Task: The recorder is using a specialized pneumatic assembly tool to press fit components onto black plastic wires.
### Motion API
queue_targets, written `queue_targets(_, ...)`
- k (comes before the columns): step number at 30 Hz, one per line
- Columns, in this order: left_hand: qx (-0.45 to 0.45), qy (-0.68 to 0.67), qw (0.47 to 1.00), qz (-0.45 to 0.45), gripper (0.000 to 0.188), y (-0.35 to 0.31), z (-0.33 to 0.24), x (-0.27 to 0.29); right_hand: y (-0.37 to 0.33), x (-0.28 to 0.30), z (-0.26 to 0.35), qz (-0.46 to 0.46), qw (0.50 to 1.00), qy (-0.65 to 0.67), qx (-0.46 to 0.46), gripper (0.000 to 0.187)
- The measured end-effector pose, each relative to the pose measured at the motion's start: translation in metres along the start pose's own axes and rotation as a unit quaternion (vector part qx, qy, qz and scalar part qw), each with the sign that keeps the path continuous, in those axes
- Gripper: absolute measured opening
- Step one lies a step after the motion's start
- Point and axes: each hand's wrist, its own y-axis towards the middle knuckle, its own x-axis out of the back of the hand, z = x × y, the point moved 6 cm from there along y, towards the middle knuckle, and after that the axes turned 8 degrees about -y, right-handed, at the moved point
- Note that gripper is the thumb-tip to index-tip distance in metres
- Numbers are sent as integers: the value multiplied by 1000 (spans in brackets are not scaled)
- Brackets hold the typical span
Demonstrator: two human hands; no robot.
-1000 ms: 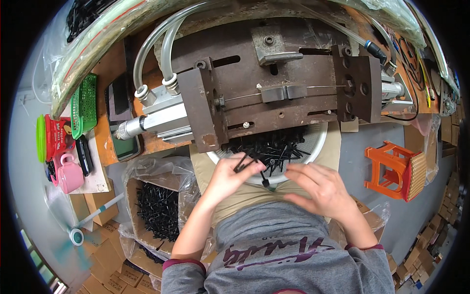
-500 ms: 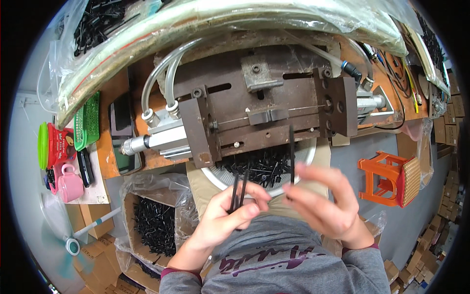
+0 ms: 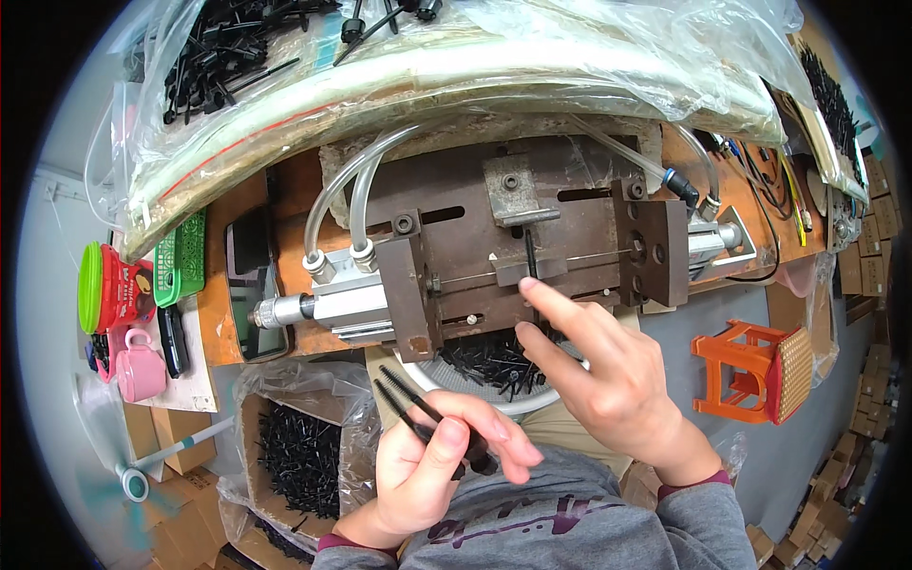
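Your left hand [image 3: 423, 461] is closed around at least two thin black sticks with bumpy-looking ends [image 3: 406, 391], which point up and left; hold them snugly, but don't squash the bumps. Your right hand [image 3: 613, 380] has its pointer finger on the low end of another thin black stick [image 3: 530, 249], lying across the middle of the small grey metal block [image 3: 550, 270]; I can't tell if you pinch it or just touch it. To do this well, keep that stick straight, push softly, and keep your fingertips away from the thin metal rod [image 3: 598, 256] at the block's side. Under the block is the big brown metal plate [image 3: 456, 242]. Half a second ago, your right hand held a stick up near the round white mesh bowl [image 3: 429, 377], and the block had none on it.
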Motion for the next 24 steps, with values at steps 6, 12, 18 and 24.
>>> queue_targets(6,-22,-9,1000,1,30,4,3,6,-3,1,1,-8,999,-37,-14,25)
queue_targets(12,-66,-91,994,13,32,11,0,1,5,7,5,52,997,-63,-18,27)
queue_targets(18,-126,30,991,-31,35,14,-12,-8,2,18,6,-36,998,-11,45,31)
queue_targets(24,-13,34,999,12,36,24,8,-26,-11,35,28,-125,967,194,107,32)
